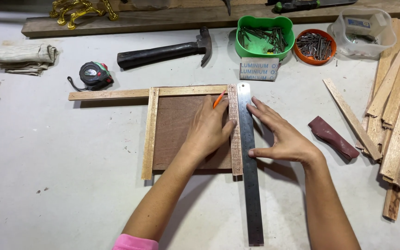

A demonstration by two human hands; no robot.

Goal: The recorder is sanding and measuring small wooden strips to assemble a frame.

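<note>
A brown board [174, 129] lies on the white table, framed by thin wooden strips: one across the top [116, 94], one down the left [150, 134], one down the right [234, 129]. My left hand [209, 127] rests on the board and grips an orange pencil [218, 98], whose tip is by the right strip's upper end. A long steel ruler [250, 185] lies flush against that strip's right side. My right hand [281, 134] has its fingers spread, fingertips pressing on the ruler.
At the back lie a black-handled hammer [163, 52], a tape measure [92, 75], a green tub [265, 37] and an orange lid [315, 46] of nails, a sandpaper block [259, 69] and a clear container [363, 31]. Wooden strips [396, 111] pile at right, beside a dark red piece [333, 137].
</note>
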